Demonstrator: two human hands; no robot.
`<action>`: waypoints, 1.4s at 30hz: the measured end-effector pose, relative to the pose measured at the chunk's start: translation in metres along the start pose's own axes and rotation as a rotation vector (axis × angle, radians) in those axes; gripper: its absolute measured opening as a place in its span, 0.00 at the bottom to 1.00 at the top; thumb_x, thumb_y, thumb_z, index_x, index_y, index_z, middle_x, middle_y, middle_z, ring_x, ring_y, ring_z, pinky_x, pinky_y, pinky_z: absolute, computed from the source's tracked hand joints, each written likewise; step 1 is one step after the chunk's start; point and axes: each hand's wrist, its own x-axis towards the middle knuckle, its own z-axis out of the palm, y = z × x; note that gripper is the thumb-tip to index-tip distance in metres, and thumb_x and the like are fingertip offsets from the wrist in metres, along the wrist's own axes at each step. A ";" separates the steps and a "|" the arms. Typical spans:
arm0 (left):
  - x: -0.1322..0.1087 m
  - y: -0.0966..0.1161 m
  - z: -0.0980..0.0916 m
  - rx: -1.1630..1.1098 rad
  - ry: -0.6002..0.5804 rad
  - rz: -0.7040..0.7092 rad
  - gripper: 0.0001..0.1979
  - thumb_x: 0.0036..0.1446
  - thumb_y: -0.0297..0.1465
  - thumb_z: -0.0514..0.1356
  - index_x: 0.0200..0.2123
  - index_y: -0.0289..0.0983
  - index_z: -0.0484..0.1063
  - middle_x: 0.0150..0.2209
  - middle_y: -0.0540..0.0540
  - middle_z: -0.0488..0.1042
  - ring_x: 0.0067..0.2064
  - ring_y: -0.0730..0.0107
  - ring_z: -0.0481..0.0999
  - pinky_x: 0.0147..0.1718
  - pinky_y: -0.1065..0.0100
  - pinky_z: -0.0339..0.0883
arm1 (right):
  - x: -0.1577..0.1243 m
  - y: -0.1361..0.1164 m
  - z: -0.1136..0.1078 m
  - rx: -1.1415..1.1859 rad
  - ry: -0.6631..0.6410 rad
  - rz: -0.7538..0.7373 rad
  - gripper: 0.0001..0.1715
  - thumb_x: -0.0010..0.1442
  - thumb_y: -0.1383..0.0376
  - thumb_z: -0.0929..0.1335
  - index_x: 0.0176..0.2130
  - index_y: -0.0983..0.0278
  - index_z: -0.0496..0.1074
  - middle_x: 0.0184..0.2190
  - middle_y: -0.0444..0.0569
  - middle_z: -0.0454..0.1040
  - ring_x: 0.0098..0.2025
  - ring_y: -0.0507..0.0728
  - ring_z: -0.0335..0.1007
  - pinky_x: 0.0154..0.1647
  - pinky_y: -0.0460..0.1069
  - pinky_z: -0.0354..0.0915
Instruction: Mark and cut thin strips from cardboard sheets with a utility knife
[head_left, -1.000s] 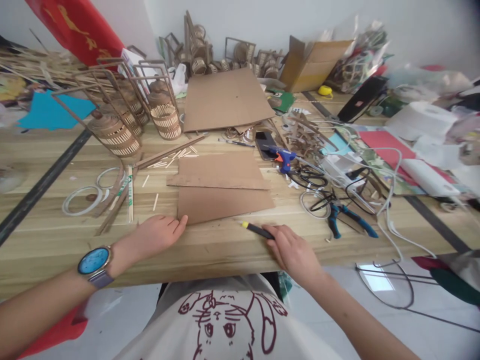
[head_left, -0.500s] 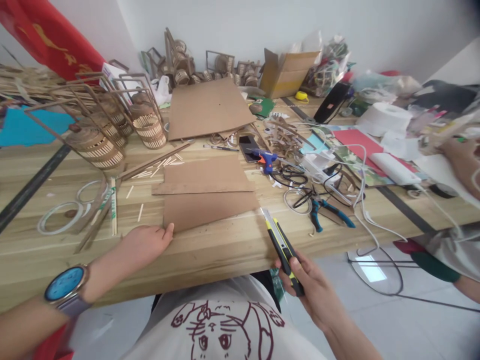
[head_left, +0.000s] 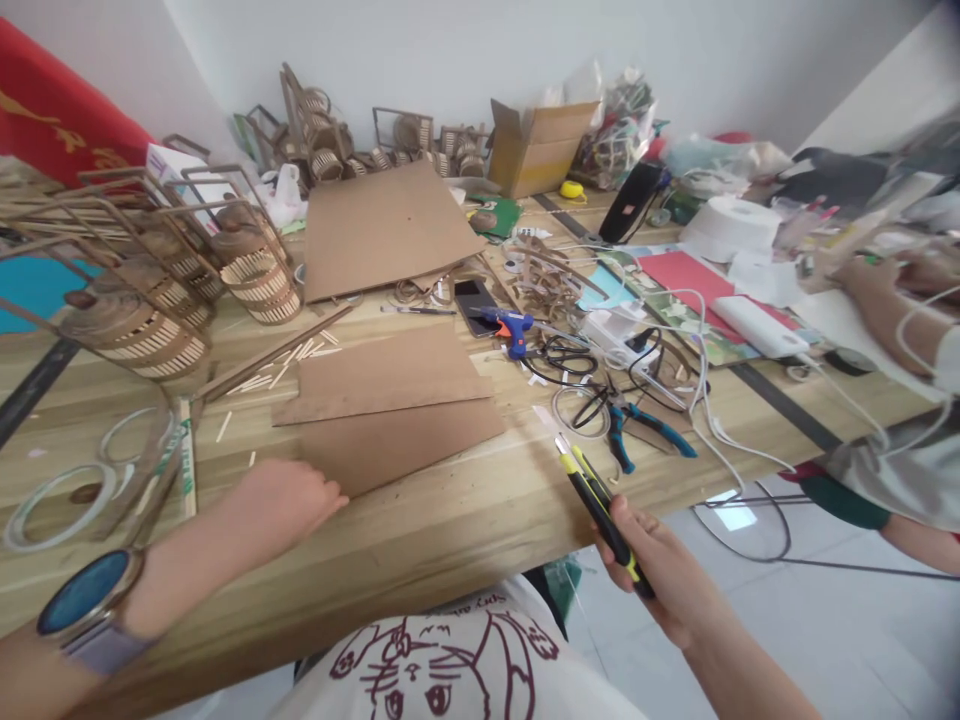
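My right hand (head_left: 637, 555) is wrapped round a yellow-and-black utility knife (head_left: 600, 510), its blade showing and raised above the table's front edge. The blade points away from me, to the right of the brown cardboard sheet (head_left: 397, 440) and apart from it. At that sheet's near left corner, my left hand (head_left: 289, 505) has its fingers curled together on the cardboard; the fingertips are partly hidden. A cardboard strip (head_left: 382, 402) lies across the sheet from side to side. On my left wrist sits a smartwatch (head_left: 86, 590).
Bamboo lantern baskets (head_left: 259, 285) stand at left, with tape rolls (head_left: 60, 505) in front. Beyond the sheet lie a larger cardboard piece (head_left: 390, 230), a phone (head_left: 474, 305) and a blue glue gun (head_left: 514, 330). Pliers (head_left: 622, 430) and cables lie right; another person's hand (head_left: 870, 285) is far right.
My right hand and the utility knife have moved to the right, away from the cardboard. My left hand stays at the sheet's corner. The whole view has shifted and turned slightly.
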 end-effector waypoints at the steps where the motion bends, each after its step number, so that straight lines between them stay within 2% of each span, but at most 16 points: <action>1: 0.014 -0.002 -0.006 0.022 0.028 0.037 0.23 0.71 0.31 0.52 0.22 0.38 0.73 0.20 0.48 0.74 0.22 0.66 0.71 0.23 0.66 0.61 | 0.002 -0.002 -0.001 -0.016 -0.006 -0.016 0.40 0.42 0.30 0.71 0.26 0.62 0.67 0.14 0.39 0.62 0.15 0.45 0.49 0.17 0.45 0.47; 2: 0.031 -0.004 -0.012 0.012 0.057 0.084 0.23 0.72 0.33 0.50 0.25 0.38 0.74 0.23 0.47 0.76 0.25 0.65 0.73 0.25 0.66 0.63 | 0.003 -0.004 -0.001 -0.039 -0.006 -0.031 0.38 0.43 0.32 0.72 0.30 0.62 0.68 0.14 0.38 0.61 0.16 0.46 0.49 0.17 0.45 0.47; 4: 0.074 -0.005 -0.018 -0.052 0.186 0.134 0.22 0.74 0.34 0.47 0.32 0.37 0.77 0.28 0.45 0.78 0.31 0.63 0.76 0.31 0.64 0.67 | 0.005 -0.008 -0.002 -0.114 0.006 -0.056 0.36 0.45 0.39 0.75 0.41 0.62 0.70 0.16 0.35 0.61 0.17 0.47 0.51 0.18 0.44 0.49; 6: 0.121 -0.004 -0.015 -0.166 0.285 0.228 0.21 0.74 0.34 0.47 0.41 0.36 0.79 0.40 0.42 0.80 0.42 0.62 0.77 0.42 0.60 0.70 | 0.007 -0.013 -0.002 -0.232 0.026 -0.084 0.39 0.47 0.48 0.77 0.53 0.60 0.67 0.20 0.35 0.65 0.19 0.49 0.55 0.19 0.45 0.54; 7: 0.144 -0.003 -0.010 -0.225 0.306 0.280 0.19 0.74 0.33 0.47 0.46 0.35 0.78 0.46 0.41 0.80 0.50 0.60 0.75 0.50 0.58 0.69 | 0.009 -0.014 -0.002 -0.303 0.044 -0.114 0.39 0.48 0.50 0.76 0.55 0.59 0.66 0.24 0.37 0.68 0.20 0.50 0.58 0.20 0.46 0.57; 9: 0.184 -0.001 0.003 -0.279 0.296 0.386 0.17 0.73 0.32 0.49 0.52 0.34 0.75 0.52 0.40 0.78 0.60 0.56 0.68 0.59 0.54 0.63 | 0.012 -0.015 -0.002 -0.459 0.094 -0.231 0.33 0.51 0.53 0.73 0.54 0.58 0.68 0.32 0.42 0.75 0.27 0.54 0.68 0.25 0.49 0.65; 12: 0.218 0.003 0.024 -0.288 0.243 0.436 0.15 0.71 0.32 0.51 0.49 0.34 0.77 0.49 0.39 0.78 0.60 0.55 0.66 0.63 0.52 0.58 | 0.017 -0.011 -0.003 -0.689 0.169 -0.479 0.24 0.54 0.56 0.70 0.50 0.57 0.72 0.41 0.48 0.77 0.41 0.60 0.75 0.42 0.55 0.71; 14: 0.224 0.004 0.033 -0.280 0.224 0.446 0.16 0.72 0.34 0.51 0.46 0.35 0.77 0.47 0.39 0.75 0.57 0.55 0.67 0.60 0.53 0.61 | 0.019 -0.006 -0.005 -0.802 0.198 -0.597 0.23 0.56 0.58 0.68 0.52 0.57 0.73 0.40 0.49 0.76 0.44 0.61 0.75 0.47 0.57 0.71; 18: 0.218 0.008 0.040 -0.270 0.244 0.423 0.17 0.72 0.35 0.49 0.45 0.36 0.77 0.46 0.39 0.71 0.53 0.56 0.65 0.54 0.55 0.65 | 0.023 0.002 -0.011 -0.939 0.203 -0.713 0.27 0.59 0.61 0.66 0.57 0.59 0.72 0.40 0.52 0.74 0.44 0.61 0.75 0.47 0.56 0.73; 22: 0.216 0.011 0.039 -0.254 0.244 0.406 0.17 0.73 0.33 0.48 0.45 0.35 0.75 0.47 0.39 0.71 0.53 0.55 0.64 0.56 0.54 0.63 | 0.028 0.002 -0.016 -1.016 0.156 -0.769 0.29 0.62 0.60 0.65 0.61 0.59 0.70 0.43 0.54 0.75 0.47 0.62 0.75 0.49 0.58 0.73; 27: 0.219 0.013 0.038 -0.279 0.214 0.406 0.17 0.73 0.32 0.47 0.46 0.35 0.75 0.47 0.40 0.74 0.54 0.55 0.63 0.58 0.53 0.61 | 0.034 -0.001 -0.021 -1.073 0.143 -0.838 0.27 0.64 0.60 0.64 0.60 0.59 0.71 0.45 0.55 0.76 0.47 0.62 0.74 0.48 0.58 0.72; 35: 0.217 0.010 0.036 -0.285 0.201 0.433 0.16 0.73 0.31 0.48 0.44 0.35 0.75 0.48 0.41 0.75 0.56 0.55 0.62 0.60 0.52 0.60 | 0.038 -0.006 -0.026 -1.245 0.173 -0.827 0.26 0.67 0.60 0.62 0.63 0.56 0.69 0.52 0.54 0.76 0.48 0.63 0.70 0.47 0.60 0.69; 42: 0.214 0.011 0.030 -0.281 0.186 0.447 0.15 0.73 0.31 0.48 0.42 0.36 0.74 0.48 0.41 0.75 0.56 0.55 0.63 0.61 0.51 0.59 | 0.039 -0.014 -0.025 -1.280 0.117 -0.793 0.26 0.69 0.59 0.60 0.62 0.57 0.69 0.53 0.55 0.76 0.50 0.64 0.69 0.45 0.59 0.68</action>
